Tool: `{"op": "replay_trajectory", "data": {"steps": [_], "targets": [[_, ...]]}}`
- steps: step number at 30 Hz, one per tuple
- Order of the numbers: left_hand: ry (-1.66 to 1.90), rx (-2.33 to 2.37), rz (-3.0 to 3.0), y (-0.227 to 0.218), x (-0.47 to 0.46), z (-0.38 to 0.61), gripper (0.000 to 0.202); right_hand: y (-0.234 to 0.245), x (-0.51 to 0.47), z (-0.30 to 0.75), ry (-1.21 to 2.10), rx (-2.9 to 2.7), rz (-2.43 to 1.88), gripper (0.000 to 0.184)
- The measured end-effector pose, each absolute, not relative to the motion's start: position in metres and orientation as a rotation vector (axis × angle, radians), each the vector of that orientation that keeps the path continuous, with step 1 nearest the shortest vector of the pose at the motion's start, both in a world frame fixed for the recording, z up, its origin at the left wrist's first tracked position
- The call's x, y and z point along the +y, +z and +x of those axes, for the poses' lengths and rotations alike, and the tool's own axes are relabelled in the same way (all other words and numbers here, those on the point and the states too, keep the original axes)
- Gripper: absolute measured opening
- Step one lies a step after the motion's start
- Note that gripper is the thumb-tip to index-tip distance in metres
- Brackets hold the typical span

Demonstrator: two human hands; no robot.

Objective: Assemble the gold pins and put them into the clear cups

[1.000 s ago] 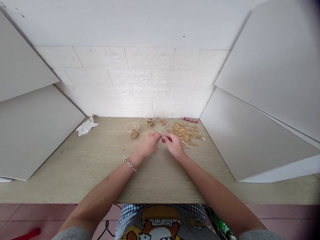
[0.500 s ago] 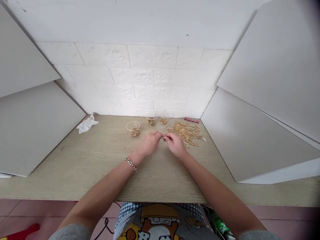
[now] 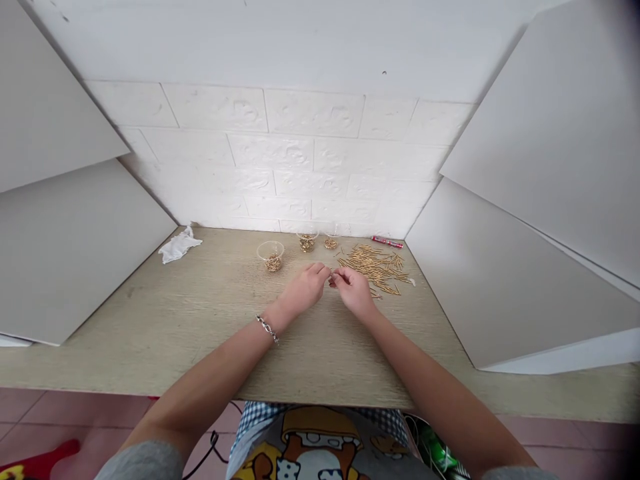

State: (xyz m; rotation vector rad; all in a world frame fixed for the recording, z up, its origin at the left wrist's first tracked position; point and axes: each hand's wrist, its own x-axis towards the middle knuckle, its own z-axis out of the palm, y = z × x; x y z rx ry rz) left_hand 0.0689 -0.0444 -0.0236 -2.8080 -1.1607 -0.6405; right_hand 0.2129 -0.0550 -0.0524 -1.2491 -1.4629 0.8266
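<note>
My left hand (image 3: 309, 285) and my right hand (image 3: 353, 289) meet fingertip to fingertip above the middle of the table. Both are closed in a pinch, and whatever small piece is between them is too small and too covered to make out. A silver chain bracelet (image 3: 267, 329) circles my left wrist. Just beyond my right hand spreads a loose pile of thin gold-coloured sticks (image 3: 373, 263). To the left of my left hand stands a clear plastic cup (image 3: 271, 252) with small gold pieces inside. Two more clear cups, one in the middle (image 3: 307, 240) and one on the right (image 3: 331, 241), stand farther back holding similar pieces.
A crumpled white tissue (image 3: 180, 245) lies at the back left of the wooden table (image 3: 190, 320). At the back right is a red wrapped stick (image 3: 387, 242). White panels stand on the left (image 3: 95, 260) and right (image 3: 530, 280), with a white brick-patterned wall (image 3: 270, 153) behind.
The fingertips of my two hands have come slightly closer together. The whole view has shifted and tilted a little; the cups and the pile stay in place on the table.
</note>
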Motion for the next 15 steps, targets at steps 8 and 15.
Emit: {"op": "replay_trajectory", "data": {"steps": [8,15], "targets": [[-0.814,-1.237,-2.848,-0.023,-0.04,0.065,0.019,-0.05,-0.056,0.213,0.722,-1.493,-1.257,0.018],[-1.272,-1.71,-2.972,-0.021,-0.032,0.066,0.02,-0.046,-0.054,0.216,0.641,-1.507,-1.205,0.028]]}}
